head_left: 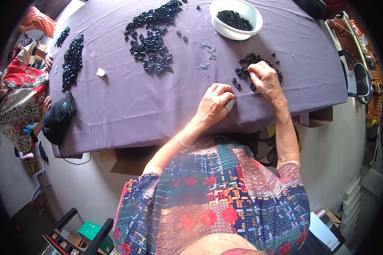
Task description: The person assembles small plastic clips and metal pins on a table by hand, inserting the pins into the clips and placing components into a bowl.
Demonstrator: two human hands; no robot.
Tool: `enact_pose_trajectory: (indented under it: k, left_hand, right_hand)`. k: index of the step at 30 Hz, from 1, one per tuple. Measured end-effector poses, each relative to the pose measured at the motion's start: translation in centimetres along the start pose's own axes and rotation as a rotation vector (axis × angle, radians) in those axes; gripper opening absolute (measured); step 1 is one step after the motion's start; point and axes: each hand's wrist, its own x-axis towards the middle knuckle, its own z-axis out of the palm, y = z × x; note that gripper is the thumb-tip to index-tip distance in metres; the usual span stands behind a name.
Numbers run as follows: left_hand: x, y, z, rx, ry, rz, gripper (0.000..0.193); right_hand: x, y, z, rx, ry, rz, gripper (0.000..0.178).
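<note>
Head view of a purple-covered table (127, 106) at which a person sorts small parts; the left hand (213, 104) rests near the table's front edge with its fingers curled around a small grey object (230, 105), only the end of which shows, so what it is cannot be told; the right hand (264, 78) lies over the near side of a small cluster of black parts (253, 63), fingers bent down and pinched among the pieces, though whether one is actually gripped cannot be told; a few loose metal pins (206, 53) lie just left of that cluster, between it and the large heap of black parts (153, 40) toward the table's middle; a white bowl (220, 25) at the far edge holds more black pieces; at the far left lie two narrow rows of black parts (72, 61), a small white scrap (101, 72) and a black pouch (58, 119), with another person's patterned sleeve (17, 97) beside them; judged from the pose, the pick is best made with fingertips alone, isolating one piece at the cluster's edge so neighbours are not dragged off, while the left hand keeps its grey object steady and close to receive the piece
</note>
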Motion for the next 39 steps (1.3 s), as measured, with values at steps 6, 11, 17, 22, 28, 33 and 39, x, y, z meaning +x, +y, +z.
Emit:
enact_pose_trajectory:
  k: [6, 11, 17, 22, 28, 33, 39]
  left_hand:
    - [0.1, 0.4, -0.2, 0.010, -0.009, -0.005, 0.017]
    - [0.1, 0.5, -0.2, 0.032, -0.022, -0.005, 0.015]
    - [0.1, 0.4, -0.2, 0.025, -0.017, -0.011, 0.024]
    - [0.3, 0.5, -0.1, 0.015, -0.003, 0.002, 0.023]
    - [0.2, 0.3, -0.2, 0.015, 0.007, 0.005, 0.022]
    - [0.2, 0.4, -0.5, 0.013, -0.020, 0.005, 0.024]
    - [-0.1, 0.5, -0.3, 0.017, -0.021, 0.004, 0.024]
  right_hand:
    - [-1.2, -0.9, 2.7, -0.134, 0.042, -0.057, 0.023]
    - [-0.9, -0.9, 3.3, -0.233, 0.022, -0.087, 0.023]
    - [-0.4, -0.6, 3.2, -0.303, -0.105, -0.048, 0.022]
    - [0.2, -0.4, 2.7, -0.310, -0.188, -0.030, 0.021]
    - [-0.1, -0.7, 2.9, -0.199, -0.058, -0.020, 0.022]
    - [1.7, -1.3, 0.6, -0.111, 0.234, -0.039, 0.024]
    - [9.4, -0.5, -2.2, -0.166, 0.442, -0.170, 0.021]
